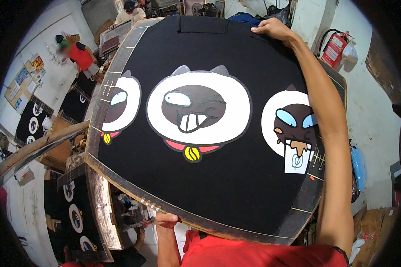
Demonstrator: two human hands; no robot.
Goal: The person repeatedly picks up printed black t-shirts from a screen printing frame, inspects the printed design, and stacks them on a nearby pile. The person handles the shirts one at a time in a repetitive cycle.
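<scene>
A wide piece of black fabric [200, 189] lies spread over a tilted printing board [249, 235] with a worn wooden edge. Three cartoon cat faces are printed on it: a grinning one [240, 109] in the middle, one partly past the left side, and one with a cup at the right. My right arm reaches along the right side and covers part of that face. At the far edge my right hand [276, 30] pinches the fabric, near a rectangular black flap [203, 25]. My left hand [167, 219] grips the board's near edge from below, its fingers mostly hidden underneath.
Another board with printed black fabric [75, 218] stands at the lower left, beside a wooden beam [42, 147]. A person in a red shirt [81, 54] and another person [129, 14] are farther back. On the right wall hangs a fire extinguisher [334, 50]; cardboard [374, 231] lies below.
</scene>
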